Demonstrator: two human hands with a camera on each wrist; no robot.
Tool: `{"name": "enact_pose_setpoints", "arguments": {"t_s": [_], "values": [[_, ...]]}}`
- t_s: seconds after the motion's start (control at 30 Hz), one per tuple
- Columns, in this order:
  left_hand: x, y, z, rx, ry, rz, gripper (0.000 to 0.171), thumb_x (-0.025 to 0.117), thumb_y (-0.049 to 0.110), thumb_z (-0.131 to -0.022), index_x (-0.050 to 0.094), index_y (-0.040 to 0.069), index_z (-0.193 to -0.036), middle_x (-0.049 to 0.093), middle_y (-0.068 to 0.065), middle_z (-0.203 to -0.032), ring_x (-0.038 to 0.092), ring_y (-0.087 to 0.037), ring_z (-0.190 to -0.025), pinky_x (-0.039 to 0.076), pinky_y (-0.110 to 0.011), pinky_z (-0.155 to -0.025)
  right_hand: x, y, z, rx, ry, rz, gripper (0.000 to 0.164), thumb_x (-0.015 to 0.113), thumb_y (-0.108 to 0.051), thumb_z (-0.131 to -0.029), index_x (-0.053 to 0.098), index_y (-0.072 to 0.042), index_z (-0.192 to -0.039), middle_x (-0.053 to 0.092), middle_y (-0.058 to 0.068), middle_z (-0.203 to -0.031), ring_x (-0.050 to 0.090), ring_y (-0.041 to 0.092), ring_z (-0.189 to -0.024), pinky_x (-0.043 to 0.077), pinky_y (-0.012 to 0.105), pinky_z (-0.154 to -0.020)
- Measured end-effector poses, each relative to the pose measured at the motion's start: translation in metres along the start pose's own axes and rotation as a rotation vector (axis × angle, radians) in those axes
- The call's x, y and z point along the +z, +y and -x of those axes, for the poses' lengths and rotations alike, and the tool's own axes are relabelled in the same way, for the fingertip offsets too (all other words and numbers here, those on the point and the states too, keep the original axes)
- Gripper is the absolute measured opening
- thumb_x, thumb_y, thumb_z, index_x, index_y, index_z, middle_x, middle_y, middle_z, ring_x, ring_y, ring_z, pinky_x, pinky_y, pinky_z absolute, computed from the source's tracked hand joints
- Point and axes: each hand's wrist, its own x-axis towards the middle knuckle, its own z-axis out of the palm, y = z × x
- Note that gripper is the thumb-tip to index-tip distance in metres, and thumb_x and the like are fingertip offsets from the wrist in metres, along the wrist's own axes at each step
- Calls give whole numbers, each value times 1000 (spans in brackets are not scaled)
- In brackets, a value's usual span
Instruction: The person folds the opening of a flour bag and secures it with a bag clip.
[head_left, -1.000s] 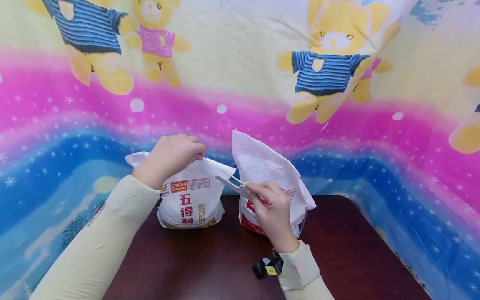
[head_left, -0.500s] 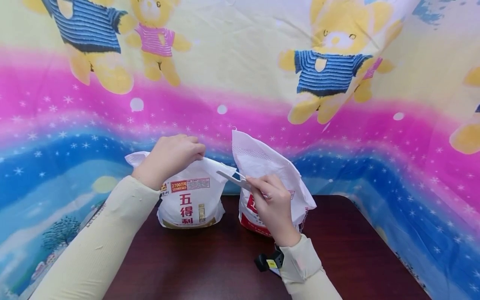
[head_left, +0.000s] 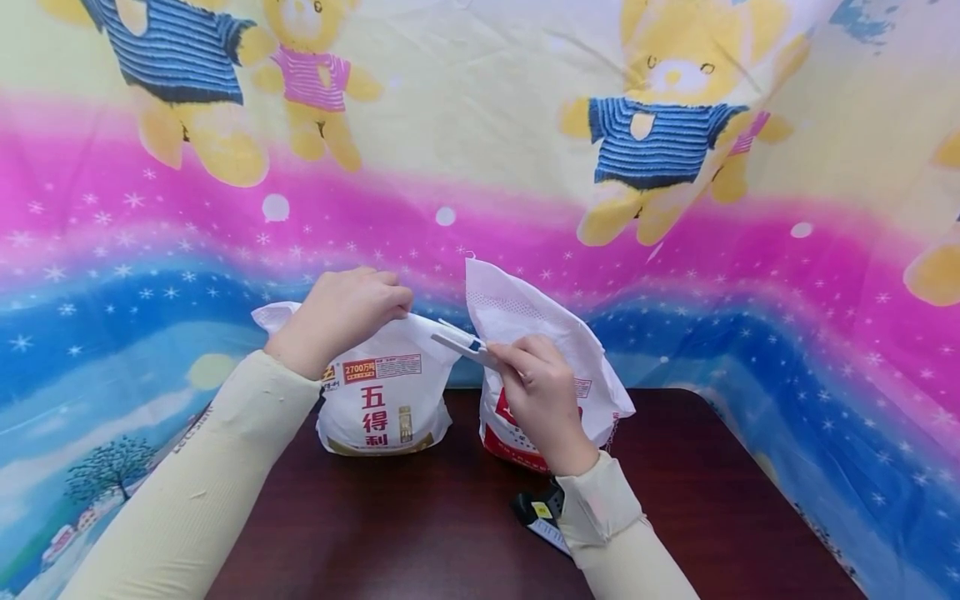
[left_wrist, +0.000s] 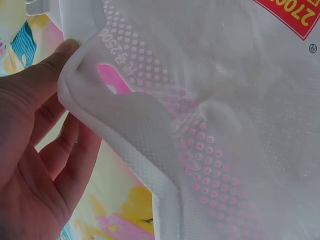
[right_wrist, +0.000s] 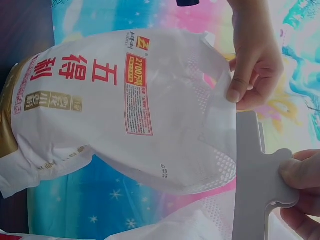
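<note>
The white bag with red lettering (head_left: 390,400) stands upright on the left of the dark table (head_left: 420,533), its printed front towards the person; its weight seems to sit low, leaving the upper part slack. From where I'm standing, the left hand (head_left: 348,312) is bent over the top, thumb and fingers pinching the rim (right_wrist: 220,110), probably to keep that floppy edge drawn up and straight. A cut-out slot (left_wrist: 112,77) in the bag shows pink through it.

At the bag's right upper corner is a pale clip (right_wrist: 252,165). The right hand (head_left: 543,396) pinches its grips between thumb and fingers, and the 2 long arms stand apart, I'd judge because of that squeeze. They look set along the rim; whether both faces touch plastic, I can't tell.

Just beside, partly behind the right hand, a 2nd white bag (head_left: 525,308) stands with its top loose and peaked. Behind everything hangs a bear-print cloth (head_left: 465,108).
</note>
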Motion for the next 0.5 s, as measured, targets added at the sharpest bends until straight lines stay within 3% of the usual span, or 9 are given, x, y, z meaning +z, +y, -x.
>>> {"name": "enact_pose_setpoints", "arguments": {"t_s": [0.5], "values": [[-1,3,2,34,37,-31,13,82,17,-87,71,21,-92,64,2,-84,62,-19,-79,56,-37,-64,3,-3,-10,20,-58,5,23,80,2,-84,79,-3,-107,68,7,-85,58,19,-79,58,30,-68]]}}
